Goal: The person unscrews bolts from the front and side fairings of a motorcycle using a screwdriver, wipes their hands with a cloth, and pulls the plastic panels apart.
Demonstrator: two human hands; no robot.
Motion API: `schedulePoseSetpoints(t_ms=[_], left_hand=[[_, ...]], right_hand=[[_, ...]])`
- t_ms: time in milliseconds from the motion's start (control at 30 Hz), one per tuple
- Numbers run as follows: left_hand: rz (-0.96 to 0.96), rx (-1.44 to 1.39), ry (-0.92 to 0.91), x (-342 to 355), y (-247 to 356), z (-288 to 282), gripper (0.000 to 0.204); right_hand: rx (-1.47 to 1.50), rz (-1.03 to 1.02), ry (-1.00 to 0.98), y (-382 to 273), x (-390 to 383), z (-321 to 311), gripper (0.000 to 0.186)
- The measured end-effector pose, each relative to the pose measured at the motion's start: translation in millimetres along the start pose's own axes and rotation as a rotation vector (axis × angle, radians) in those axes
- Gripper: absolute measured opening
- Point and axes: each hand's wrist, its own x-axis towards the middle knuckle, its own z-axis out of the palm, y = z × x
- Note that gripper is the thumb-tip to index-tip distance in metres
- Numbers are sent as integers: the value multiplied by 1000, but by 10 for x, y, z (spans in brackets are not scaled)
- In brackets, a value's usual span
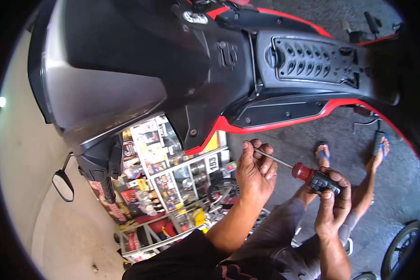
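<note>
A screwdriver (303,171) with a thin metal shaft and a red and black handle slants across the space between my hands, below the scooter's side. My right hand (332,212) is closed round the black end of the handle. The fingers of my left hand (256,175) are pinched at the tip of the shaft. Whether a small part sits at that tip is too small to tell. Above both hands stretches a black scooter body (210,88) with red edging (266,128). Its ribbed black compartment panel (312,58) is exposed at the upper right.
At lower left stands a glass display case (172,172) packed with boxed parts. A scooter mirror (63,185) and handlebar grip (108,190) jut out beside a pale wall (23,154). My sandalled foot (381,147) rests on the grey floor (392,186); a wheel (401,247) shows at lower right.
</note>
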Motion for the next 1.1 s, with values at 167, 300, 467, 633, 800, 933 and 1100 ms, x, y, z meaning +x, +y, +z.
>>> schedulePoseSetpoints(t_ms=[167, 300, 467, 633, 800, 933, 1100], left_hand=[[29, 17, -128, 57, 122, -220, 31], [21, 122, -199, -40, 292, -360, 35], [1, 238, -93, -70, 343, -573, 31], [-89, 467, 14, -214, 147, -698, 30], [334, 1087, -90, -254, -80, -766, 25], [592, 1177, -189, -288, -141, -815, 22], [851, 1195, -312, -328, -207, -827, 26]], right_hand=[[-47, 129, -134, 182, -29, 48, 28], [-453, 193, -417, -32, 75, 133, 43], [-648, 107, -518, 117, 96, 245, 37], [-493, 196, -356, 437, 100, 480, 27], [184, 488, -288, 722, 29, 593, 32], [367, 470, -220, 828, -57, 679, 39], [508, 421, -101, 856, -42, 862, 36]])
